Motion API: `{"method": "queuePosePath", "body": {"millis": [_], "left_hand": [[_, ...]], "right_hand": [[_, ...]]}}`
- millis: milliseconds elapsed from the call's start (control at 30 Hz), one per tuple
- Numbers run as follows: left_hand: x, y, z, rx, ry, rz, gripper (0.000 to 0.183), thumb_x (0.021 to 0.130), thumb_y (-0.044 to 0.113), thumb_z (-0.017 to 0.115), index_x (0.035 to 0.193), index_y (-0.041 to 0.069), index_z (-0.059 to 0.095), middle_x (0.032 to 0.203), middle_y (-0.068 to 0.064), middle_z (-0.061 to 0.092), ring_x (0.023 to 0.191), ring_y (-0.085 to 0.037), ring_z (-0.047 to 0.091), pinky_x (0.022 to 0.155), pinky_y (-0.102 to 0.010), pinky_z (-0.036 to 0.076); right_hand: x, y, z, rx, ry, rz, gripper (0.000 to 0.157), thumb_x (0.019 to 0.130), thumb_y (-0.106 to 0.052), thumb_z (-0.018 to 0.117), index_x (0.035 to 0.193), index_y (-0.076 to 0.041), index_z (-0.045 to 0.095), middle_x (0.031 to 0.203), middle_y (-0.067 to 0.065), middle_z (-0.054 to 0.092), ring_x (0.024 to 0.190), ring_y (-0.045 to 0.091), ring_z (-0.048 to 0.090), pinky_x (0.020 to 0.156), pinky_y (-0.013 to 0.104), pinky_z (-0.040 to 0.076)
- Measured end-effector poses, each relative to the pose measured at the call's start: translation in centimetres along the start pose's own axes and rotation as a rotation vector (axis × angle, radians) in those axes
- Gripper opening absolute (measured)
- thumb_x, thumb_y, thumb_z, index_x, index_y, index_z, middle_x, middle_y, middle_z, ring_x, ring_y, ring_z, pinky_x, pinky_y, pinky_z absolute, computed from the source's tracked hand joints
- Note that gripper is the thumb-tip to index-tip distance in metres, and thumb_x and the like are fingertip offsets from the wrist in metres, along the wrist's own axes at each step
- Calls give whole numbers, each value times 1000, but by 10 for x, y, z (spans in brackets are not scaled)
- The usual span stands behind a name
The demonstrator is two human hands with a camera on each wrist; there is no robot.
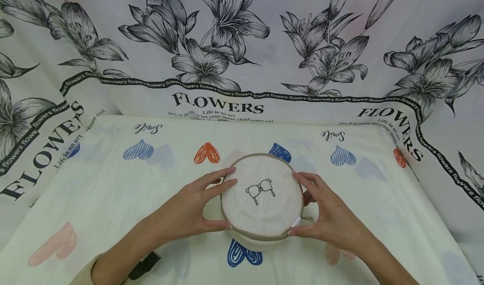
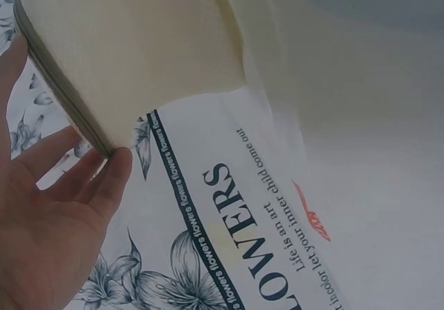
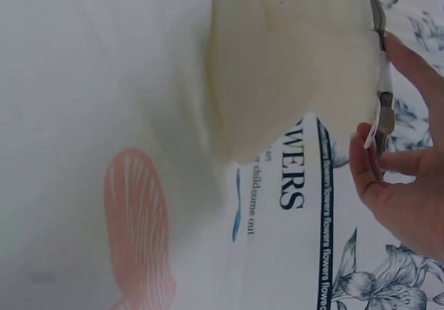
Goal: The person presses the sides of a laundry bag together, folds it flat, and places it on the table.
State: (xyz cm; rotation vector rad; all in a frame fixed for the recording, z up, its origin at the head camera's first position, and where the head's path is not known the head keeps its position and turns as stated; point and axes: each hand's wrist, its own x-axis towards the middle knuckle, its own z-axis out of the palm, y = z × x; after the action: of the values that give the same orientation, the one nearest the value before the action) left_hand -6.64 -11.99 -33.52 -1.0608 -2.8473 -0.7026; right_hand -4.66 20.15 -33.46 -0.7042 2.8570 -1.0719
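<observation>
A round zippered pouch stands on the heart-printed cloth, its white textured lid facing up. Line drawings of joined round shapes mark the lid, and a grey-brown zipper runs round its edge. My left hand holds the lid's left edge, fingertips on top and thumb at the lower left. Opposite it, my right hand grips the right edge, thumb near the zipper's pull tab. The wrist views show the pouch's plain cream side wall. In the right wrist view, the fingers sit by the zipper.
A white cloth printed with hearts and "Smile" covers the surface beneath. Behind and at the sides hangs a floral sheet with "FLOWERS" lettering. A dark object sits at my left wrist.
</observation>
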Motion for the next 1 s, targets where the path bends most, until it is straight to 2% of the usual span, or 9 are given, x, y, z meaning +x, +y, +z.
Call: {"method": "queuePosePath", "body": {"millis": [267,433,733,1000], "left_hand": [[2,-3,8,12,1,31,91,63,59,72,140,26,37,149,13,17,132,-9,25,96,-33,40],[2,-5,13,12,14,58,91,63,59,73,139,24,38,149,10,19,132,-10,26,96,-33,40],[2,-8,19,33,-17,42,90,65,66,64,140,24,38,149,11,18,132,-9,25,97,-31,39],[2,-10,23,18,-37,52,90,66,65,64,140,23,36,149,9,19,131,-11,27,97,-31,40]], "right_hand": [[0,2,6,-3,-39,77,113,50,-58,79,144,-25,24,136,-15,29,85,-3,54,80,29,46],[-1,7,11,-1,-38,80,113,50,-58,78,144,-24,25,136,-15,29,86,-3,55,82,29,47],[-1,15,21,16,-37,60,112,51,-54,81,143,-22,26,134,-12,31,88,2,54,78,24,49],[-2,19,27,75,-57,98,111,50,-53,82,142,-23,26,133,-11,31,89,7,57,76,23,50]]}}
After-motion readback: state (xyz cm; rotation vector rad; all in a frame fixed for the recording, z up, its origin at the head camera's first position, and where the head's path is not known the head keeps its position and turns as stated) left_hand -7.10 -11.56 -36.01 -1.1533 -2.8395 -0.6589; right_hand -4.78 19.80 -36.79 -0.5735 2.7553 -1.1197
